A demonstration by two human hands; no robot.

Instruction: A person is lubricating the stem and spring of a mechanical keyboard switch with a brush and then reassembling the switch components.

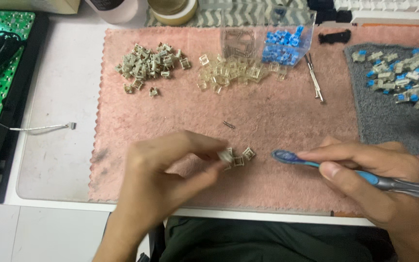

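The left hand [166, 170] reaches in from below, fingers curled, pinching a small beige switch housing [225, 155] between thumb and fingertips; it is blurred. Just beside that piece, two more housings [244, 156] lie on the pink mat [170, 111]. The right hand [369, 177] lies low and flat, clasping a blue and grey toothbrush [326, 167] whose head points left toward the housings, near but apart. Further up the mat sit one heap of beige housings [151, 63] and one heap of clear tops [231, 73], too many to count. A clear plastic box [267, 36] behind holds blue stems [282, 44]. One pair of tweezers [314, 77] lies beside it.
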